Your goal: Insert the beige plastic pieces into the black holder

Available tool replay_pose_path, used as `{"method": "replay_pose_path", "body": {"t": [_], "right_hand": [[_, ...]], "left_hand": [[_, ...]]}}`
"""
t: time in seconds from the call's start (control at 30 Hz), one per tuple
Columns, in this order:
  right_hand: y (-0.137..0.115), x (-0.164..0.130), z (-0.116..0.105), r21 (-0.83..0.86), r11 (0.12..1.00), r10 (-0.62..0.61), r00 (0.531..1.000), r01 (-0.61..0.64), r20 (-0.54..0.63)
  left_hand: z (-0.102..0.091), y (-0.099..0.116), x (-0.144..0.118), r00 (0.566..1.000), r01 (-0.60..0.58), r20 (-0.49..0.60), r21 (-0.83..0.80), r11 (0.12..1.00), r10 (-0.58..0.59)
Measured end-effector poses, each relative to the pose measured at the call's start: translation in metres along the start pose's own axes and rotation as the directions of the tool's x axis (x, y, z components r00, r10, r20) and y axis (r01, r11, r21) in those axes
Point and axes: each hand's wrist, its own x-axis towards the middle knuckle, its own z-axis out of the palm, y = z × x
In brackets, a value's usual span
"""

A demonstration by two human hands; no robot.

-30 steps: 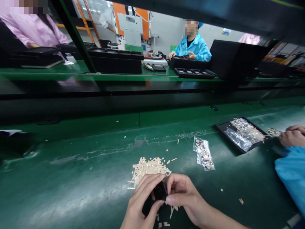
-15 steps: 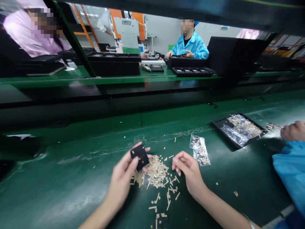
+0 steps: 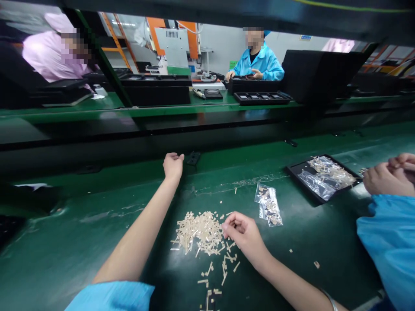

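Note:
My left hand is stretched out to the far side of the green bench, fingers loosely bent and apart, with nothing in them. Just right of its fingertips is a small flat black plate, tilted at the bench's back strip. My right hand hovers at the right edge of a pile of small beige strips and chips. Its thumb and index finger are pinched together; whatever may be between them is too small to make out. Loose strips trail from the pile toward me.
A clear plastic bag of small pieces lies right of my right hand. Farther right is a black tray with bags and strips, beside a co-worker's hands. A dark ledge runs along the back, with other people working beyond.
My left hand has moved away from the pile to the back of the bench and let go of the black plate. My right hand has shifted slightly left and down. The co-worker's hands have moved left.

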Motion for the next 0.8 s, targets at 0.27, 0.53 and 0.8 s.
{"method": "replay_pose_path", "body": {"t": [0.27,0.53,0.8], "right_hand": [[-0.017,-0.023,0.003,-0.502,0.690,-0.090,0.751,0.520,0.654],[-0.025,-0.027,0.004,-0.623,0.481,0.079,0.678,0.616,0.731],[-0.028,-0.026,0.003,-0.650,0.481,0.106,0.697,0.588,0.709]], "left_hand": [[-0.041,0.030,-0.108,0.979,-0.137,0.163,0.093,0.986,0.121],[-0.056,0.063,-0.211,0.815,-0.087,0.559,-0.142,0.986,0.153],[-0.067,0.061,-0.231,0.722,-0.120,0.672,-0.110,0.987,0.163]]}}
